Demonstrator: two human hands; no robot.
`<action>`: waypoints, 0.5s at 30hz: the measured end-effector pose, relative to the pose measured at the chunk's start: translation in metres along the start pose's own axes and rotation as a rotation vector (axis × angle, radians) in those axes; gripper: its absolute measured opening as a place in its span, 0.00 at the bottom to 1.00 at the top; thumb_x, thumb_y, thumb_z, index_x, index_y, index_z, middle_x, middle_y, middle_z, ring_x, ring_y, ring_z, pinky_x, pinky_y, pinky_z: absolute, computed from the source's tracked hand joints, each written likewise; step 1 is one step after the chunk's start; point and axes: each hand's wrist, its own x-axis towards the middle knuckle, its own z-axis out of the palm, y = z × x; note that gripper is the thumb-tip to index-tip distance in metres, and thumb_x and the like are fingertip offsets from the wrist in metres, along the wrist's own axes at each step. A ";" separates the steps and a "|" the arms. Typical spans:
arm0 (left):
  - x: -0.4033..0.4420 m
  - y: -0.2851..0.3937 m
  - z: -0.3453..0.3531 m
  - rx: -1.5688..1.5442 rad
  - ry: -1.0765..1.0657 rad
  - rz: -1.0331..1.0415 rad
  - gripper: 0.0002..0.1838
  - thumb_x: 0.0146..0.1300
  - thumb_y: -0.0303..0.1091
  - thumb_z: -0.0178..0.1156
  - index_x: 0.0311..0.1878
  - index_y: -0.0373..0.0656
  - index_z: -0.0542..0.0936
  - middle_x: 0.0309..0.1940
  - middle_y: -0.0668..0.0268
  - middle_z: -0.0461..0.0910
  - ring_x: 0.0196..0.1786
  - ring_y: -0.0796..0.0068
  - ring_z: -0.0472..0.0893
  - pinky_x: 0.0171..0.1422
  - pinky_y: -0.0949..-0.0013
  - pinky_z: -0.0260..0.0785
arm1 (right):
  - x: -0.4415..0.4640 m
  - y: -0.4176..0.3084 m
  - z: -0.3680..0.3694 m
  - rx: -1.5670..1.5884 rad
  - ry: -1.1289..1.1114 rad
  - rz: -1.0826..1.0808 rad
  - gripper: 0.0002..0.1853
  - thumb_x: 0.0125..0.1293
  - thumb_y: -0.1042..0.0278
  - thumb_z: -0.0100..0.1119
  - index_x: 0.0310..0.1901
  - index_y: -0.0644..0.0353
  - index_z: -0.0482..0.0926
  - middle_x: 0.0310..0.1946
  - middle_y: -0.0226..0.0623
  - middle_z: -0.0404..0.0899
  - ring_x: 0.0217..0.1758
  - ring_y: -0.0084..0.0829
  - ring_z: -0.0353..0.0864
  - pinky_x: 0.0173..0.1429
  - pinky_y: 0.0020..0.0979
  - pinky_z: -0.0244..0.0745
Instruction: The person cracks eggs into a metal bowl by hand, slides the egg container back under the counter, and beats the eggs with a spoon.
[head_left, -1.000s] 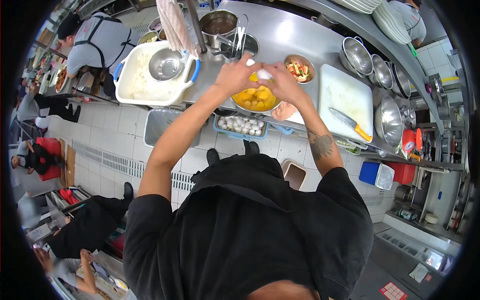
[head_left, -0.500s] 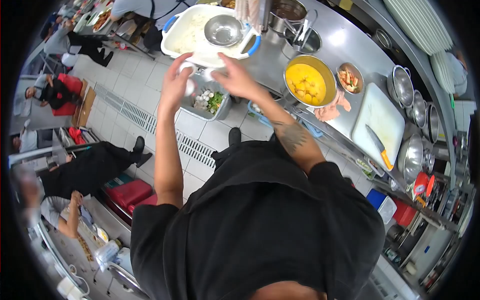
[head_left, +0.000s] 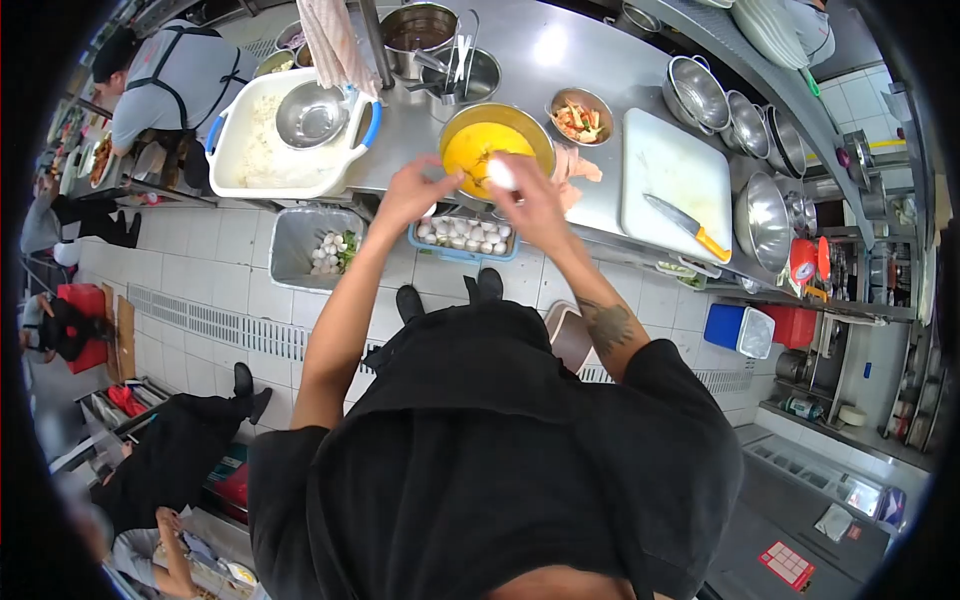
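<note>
My right hand grips a white egg over the near side of a metal pot filled with yellow beaten egg and yolks. At the pot's left rim is my left hand, fingers curled, its thumb and fingertips pointing toward the yellow liquid. Something white and rounded, apparently another egg, shows below its palm, mostly hidden. Under the counter edge, a blue tray holds many white eggs. A grey bin with eggshells and green scraps stands on the floor to the left.
Left on the counter, a white tub holds a metal bowl. Pots with utensils stand behind. To the right are a bowl of orange-red pieces, a pink cloth, and a cutting board bearing a knife. Co-workers are at left.
Both hands have moved from above the bin, where they held white shells, rightward to the yellow-filled pot. The camera view has shifted right, and the egg tray now shows fully.
</note>
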 end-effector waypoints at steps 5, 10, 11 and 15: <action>0.051 -0.031 0.032 0.296 0.339 0.137 0.17 0.59 0.40 0.64 0.43 0.44 0.69 0.24 0.49 0.80 0.35 0.55 0.84 0.36 0.59 0.73 | -0.028 0.051 -0.031 -0.303 -0.006 0.043 0.19 0.65 0.65 0.61 0.56 0.60 0.75 0.50 0.45 0.75 0.37 0.40 0.82 0.38 0.34 0.80; 0.044 -0.022 0.026 0.243 0.274 0.084 0.15 0.60 0.38 0.63 0.43 0.43 0.71 0.21 0.51 0.79 0.27 0.55 0.81 0.36 0.56 0.74 | -0.018 0.084 -0.017 -0.060 0.039 0.145 0.21 0.65 0.65 0.62 0.57 0.62 0.72 0.43 0.46 0.79 0.32 0.32 0.80 0.33 0.30 0.77; 0.046 -0.020 0.025 0.318 0.330 0.167 0.15 0.60 0.38 0.64 0.43 0.43 0.72 0.18 0.53 0.78 0.21 0.59 0.81 0.33 0.57 0.75 | -0.006 0.080 -0.020 0.190 0.009 0.385 0.19 0.66 0.65 0.61 0.55 0.63 0.72 0.41 0.46 0.79 0.30 0.30 0.78 0.31 0.28 0.75; 0.039 0.023 0.022 0.528 0.336 0.459 0.20 0.58 0.43 0.65 0.51 0.44 0.80 0.27 0.52 0.82 0.30 0.56 0.84 0.39 0.59 0.76 | 0.036 0.080 -0.029 0.951 -0.159 0.882 0.13 0.70 0.64 0.57 0.47 0.67 0.74 0.35 0.42 0.80 0.27 0.21 0.70 0.29 0.21 0.69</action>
